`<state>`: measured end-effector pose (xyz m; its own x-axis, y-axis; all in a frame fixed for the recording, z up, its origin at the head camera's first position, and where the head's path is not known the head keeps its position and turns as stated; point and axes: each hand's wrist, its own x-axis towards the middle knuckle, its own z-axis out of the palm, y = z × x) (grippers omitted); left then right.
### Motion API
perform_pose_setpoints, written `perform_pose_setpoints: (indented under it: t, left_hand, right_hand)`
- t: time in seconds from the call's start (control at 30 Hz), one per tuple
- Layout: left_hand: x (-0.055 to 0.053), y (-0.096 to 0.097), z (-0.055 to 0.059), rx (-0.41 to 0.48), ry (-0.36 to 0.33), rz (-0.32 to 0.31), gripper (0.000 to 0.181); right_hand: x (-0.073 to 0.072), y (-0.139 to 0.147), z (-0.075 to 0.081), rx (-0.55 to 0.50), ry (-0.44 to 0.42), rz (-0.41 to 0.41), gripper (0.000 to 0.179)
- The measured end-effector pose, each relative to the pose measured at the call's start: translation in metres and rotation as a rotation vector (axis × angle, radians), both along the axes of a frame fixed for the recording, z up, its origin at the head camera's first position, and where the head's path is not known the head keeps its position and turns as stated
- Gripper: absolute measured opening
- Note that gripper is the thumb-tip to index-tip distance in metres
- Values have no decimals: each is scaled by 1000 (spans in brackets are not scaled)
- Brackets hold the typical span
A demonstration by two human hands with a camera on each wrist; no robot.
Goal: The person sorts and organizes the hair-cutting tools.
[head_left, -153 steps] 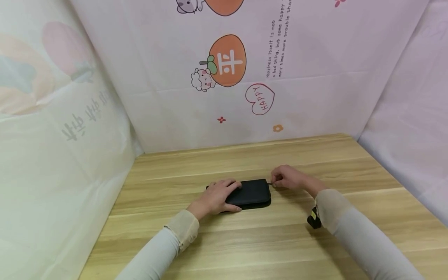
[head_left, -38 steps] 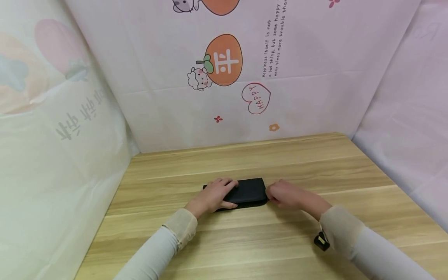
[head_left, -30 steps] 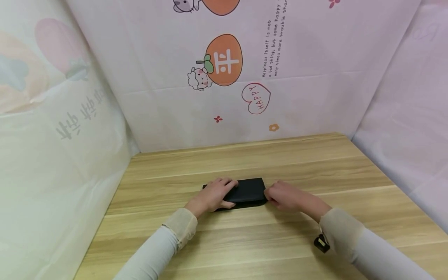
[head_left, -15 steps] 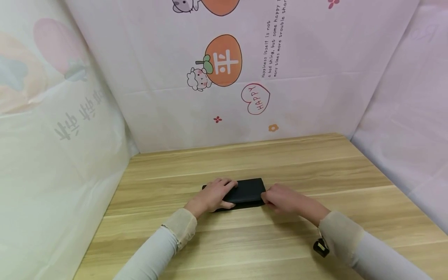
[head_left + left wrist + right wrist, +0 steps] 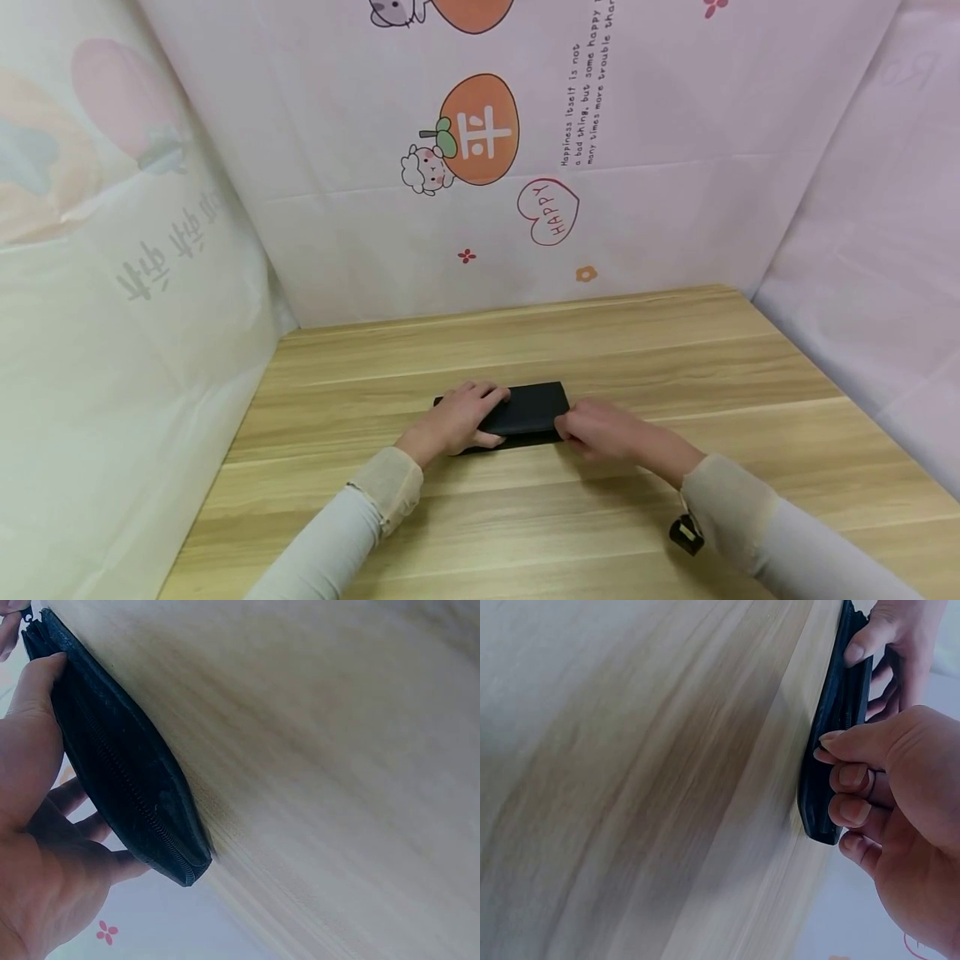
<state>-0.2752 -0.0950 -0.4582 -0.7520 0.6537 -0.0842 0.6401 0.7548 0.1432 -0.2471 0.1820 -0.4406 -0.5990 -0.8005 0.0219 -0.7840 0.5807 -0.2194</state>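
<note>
A flat black zip wallet (image 5: 536,407) lies on the wooden table, its long side facing me. My left hand (image 5: 459,417) holds its left part, fingers over the top and thumb on the front edge. In the left wrist view the zip teeth (image 5: 112,759) run along the wallet's side between two padded edges. At the front right corner my right hand (image 5: 603,429) pinches the zip pull (image 5: 28,613), whose small dark end shows in the left wrist view. The right wrist view shows the right fingers (image 5: 855,776) curled against the wallet's side, covering most of the pull.
The wooden table top (image 5: 510,525) ends at a printed cloth (image 5: 345,250) behind, with more cloth (image 5: 97,375) along the left and right sides. A small black device (image 5: 686,533) with a yellow mark sits at the right cuff.
My right hand has come from beyond the wallet's right end, round to its front right corner, edging left and toward me. The left hand has kept its hold.
</note>
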Motion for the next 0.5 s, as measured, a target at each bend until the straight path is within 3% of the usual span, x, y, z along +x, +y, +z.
perform_pose_setpoints:
  t: [0.5]
  left_hand:
    - [-1,-1,0,2,-6,-2,69]
  right_hand:
    - [4,-12,-1,18,-1,-1,30]
